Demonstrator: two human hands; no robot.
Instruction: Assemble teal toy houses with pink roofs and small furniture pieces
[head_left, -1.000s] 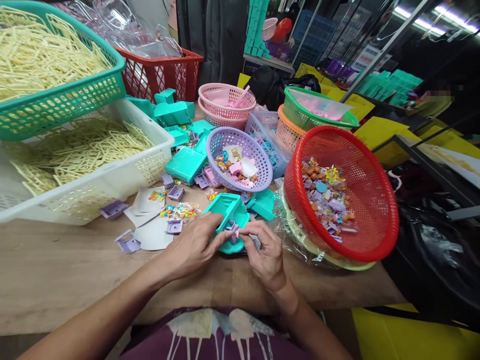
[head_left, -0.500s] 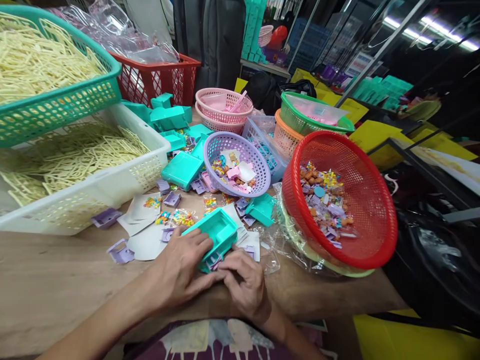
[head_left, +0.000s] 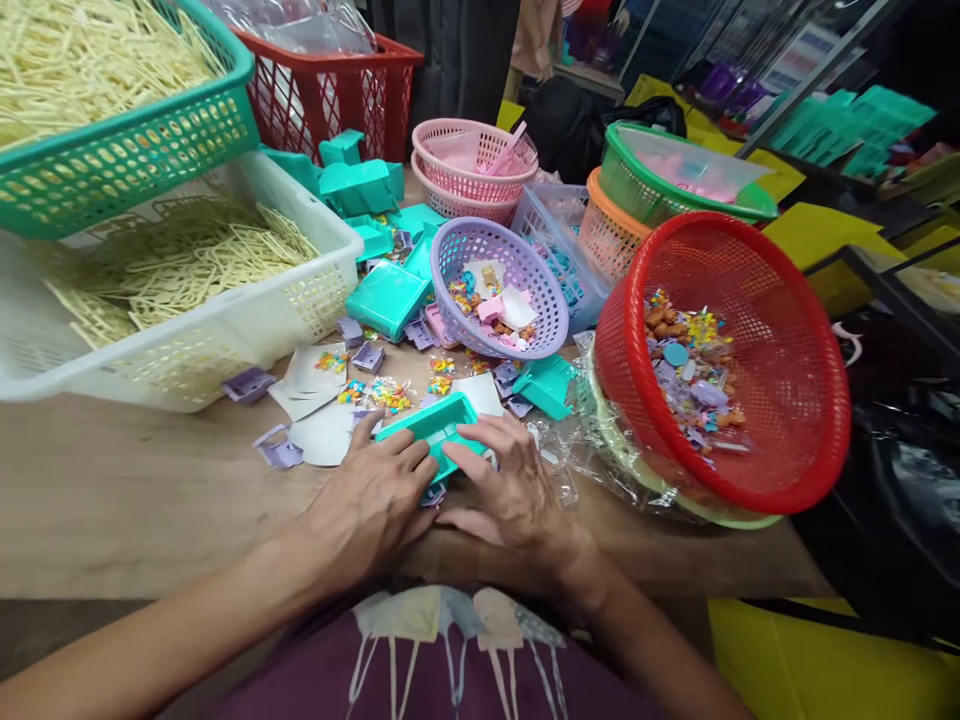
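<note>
Close to the table's front edge, both hands are on a teal plastic box-like part (head_left: 442,422) with raised walls. My left hand (head_left: 382,480) grips its left end, fingers bent over the near wall. My right hand (head_left: 514,475) holds the right end, its fingers reaching over the top and the thumb low at the front. A small purple plastic piece (head_left: 433,494) shows at the near side of the teal part, partly hidden by the hands. Just beyond lie white cards (head_left: 322,440), small bags of colourful pieces (head_left: 391,394) and loose purple parts (head_left: 279,447).
A purple basket (head_left: 551,300) of mixed small parts stands behind. To the right a red basket (head_left: 787,400) leans over plastic wrap (head_left: 637,465). On the left, a white crate (head_left: 225,350) and a teal basket (head_left: 135,150) hold pale yellow sticks. More teal boxes (head_left: 386,298) are piled behind.
My right hand has moved from the near lower edge up over the right end of the teal part. My left hand keeps its hold. The whole view has shifted slightly.
</note>
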